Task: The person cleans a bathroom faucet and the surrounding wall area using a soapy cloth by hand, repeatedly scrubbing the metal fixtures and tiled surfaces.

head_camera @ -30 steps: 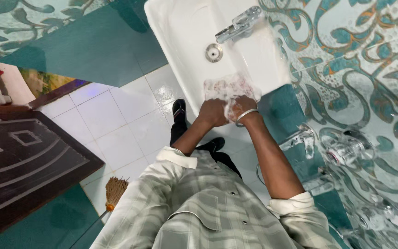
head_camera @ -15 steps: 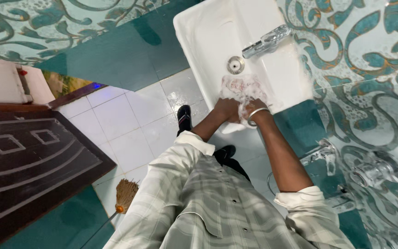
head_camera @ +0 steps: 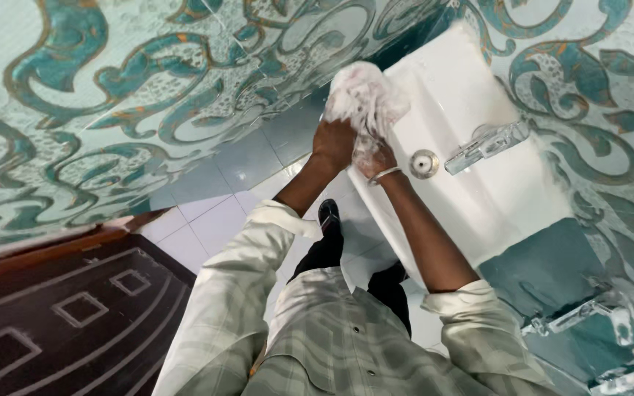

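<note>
Left hand (head_camera: 334, 143): closed around the lower edge of a soapy cloth (head_camera: 365, 99), fingers curled into the fabric.
Right hand (head_camera: 376, 158): also gripping the cloth, just beside the left hand and touching it; foam covers the knuckles.
Cloth: whitish with faint pink marks, bunched up and sudsy, held at the near rim of the sink (head_camera: 478, 95), partly over the basin.
Bangle (head_camera: 384, 174): thin metal band on the right wrist.
Sink: white ceramic, mounted on the patterned wall; round metal drain (head_camera: 425, 163) just beside the right hand.
Tap (head_camera: 487, 145): chrome, near the drain.
Wall (head_camera: 111, 110): pale tiles with teal and orange swirls.
Floor (head_camera: 218, 213): glossy white tiles, one dark shoe (head_camera: 329, 216) visible below the arms.
Door (head_camera: 60, 315): dark brown, with pale rectangular outlines, at lower left.
Clothing: pale checked shirt (head_camera: 332, 337), sleeves rolled up.
</note>
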